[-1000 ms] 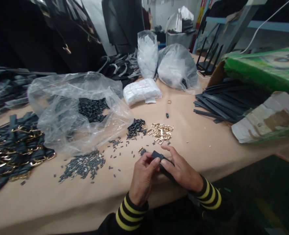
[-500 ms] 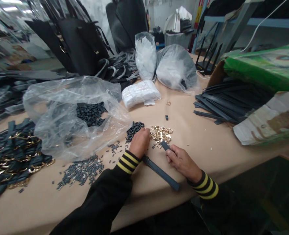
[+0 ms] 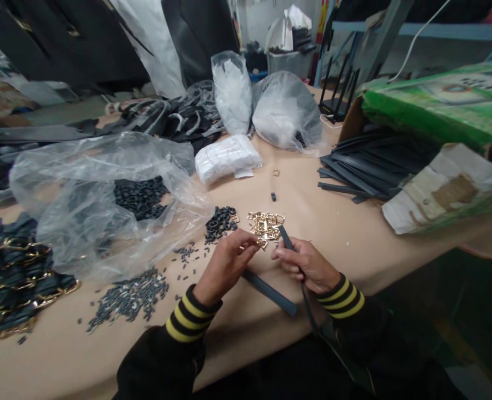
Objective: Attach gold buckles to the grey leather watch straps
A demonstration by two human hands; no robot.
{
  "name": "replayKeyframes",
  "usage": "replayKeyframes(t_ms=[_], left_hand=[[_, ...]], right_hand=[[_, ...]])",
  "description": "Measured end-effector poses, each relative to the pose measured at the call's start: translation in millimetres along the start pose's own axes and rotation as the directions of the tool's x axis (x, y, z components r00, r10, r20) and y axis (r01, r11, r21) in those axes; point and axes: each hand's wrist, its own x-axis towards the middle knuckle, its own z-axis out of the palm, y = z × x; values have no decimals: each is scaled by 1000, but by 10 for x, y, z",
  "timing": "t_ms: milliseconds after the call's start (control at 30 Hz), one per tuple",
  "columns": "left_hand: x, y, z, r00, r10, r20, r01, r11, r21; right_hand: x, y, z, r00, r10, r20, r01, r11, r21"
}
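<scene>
My left hand is closed in a pinch at the near edge of the gold buckle pile; what its fingertips hold is too small to make out, with gold metal right at them. My right hand grips a dark strap, whose short end points up toward the buckles while its long part hangs down past the table edge. Another dark strap lies on the table between my hands. Black loops are heaped just beyond my left hand.
Small dark pieces lie scattered at the left, near a clear plastic bag of black loops. Buckled straps fill the far left. Dark strips stick out of a green box at the right. A white packet lies behind.
My left hand has moved from the black loops toward the buckles. The strap in my right hand now points more upright, and its long part shows below. The view has shifted.
</scene>
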Motion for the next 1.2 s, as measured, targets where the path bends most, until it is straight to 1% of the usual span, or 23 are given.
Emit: replayKeyframes(t_ms=[33,100,200,267,333,400,433,467,500,533,567,600,633,667,700,733,767,833,900,967,1067,1133,1200], left_hand=[[-84,56,12,1000,14,-7,-14,997,-77],[-227,150,41,999,23,-26,-27,986,-162],[-361,227,82,998,27,-50,-36,981,-192],[-417,235,110,996,52,-75,-65,981,-185],[-468,220,147,989,86,-121,-107,978,-178],[-520,198,199,981,66,-185,-105,972,-211],[-546,191,228,979,10,-204,-66,961,-269],[-569,189,257,977,-80,-196,3,931,-365],[-590,193,282,968,-193,-157,93,866,-491],[-606,202,304,948,-306,-87,187,757,-626],[-617,215,319,917,-400,5,270,609,-745],[-623,230,330,882,-462,98,328,448,-832],[-625,244,337,850,-499,168,353,304,-885],[-623,255,341,827,-522,209,356,198,-913],[-618,262,344,812,-540,223,346,136,-928],[-612,264,348,804,-552,221,335,113,-935],[-607,262,353,802,-560,207,324,116,-939],[-599,248,364,806,-566,175,313,155,-937],[-597,232,367,808,-568,156,316,195,-929],[-600,221,351,802,-585,119,322,255,-912],[-611,223,292,797,-604,16,334,417,-845],[-619,245,242,809,-587,-33,347,522,-779],[-623,290,198,832,-552,-48,352,592,-725]], right_hand=[[-13,-23,22,999,41,25,-42,998,44],[-37,-42,62,987,118,109,-126,989,77],[-69,-14,94,949,199,243,-222,973,68],[-93,17,100,940,215,265,-243,967,77],[-118,38,106,944,213,250,-239,968,79],[-144,43,127,962,168,216,-180,983,38],[-156,42,143,975,119,188,-120,993,-7],[-167,39,161,987,56,150,-46,996,-71],[-176,36,180,994,-14,110,31,988,-151],[-185,34,198,994,-78,76,94,966,-240],[-193,33,215,991,-127,50,136,934,-331],[-200,35,229,987,-161,31,159,895,-418],[-207,40,241,983,-184,22,170,851,-497],[-212,47,251,978,-205,21,181,804,-567],[-218,55,260,973,-228,25,193,754,-628],[-222,64,269,966,-256,30,207,701,-683],[-226,71,277,958,-285,36,221,650,-727],[-229,80,289,944,-326,47,236,571,-786],[-226,80,287,942,-333,48,231,534,-813],[-222,75,261,949,-316,23,196,528,-826],[-219,65,191,963,-262,-66,95,557,-825],[-219,57,148,975,-208,-75,62,584,-810],[-220,48,124,986,-159,-50,54,589,-807]])
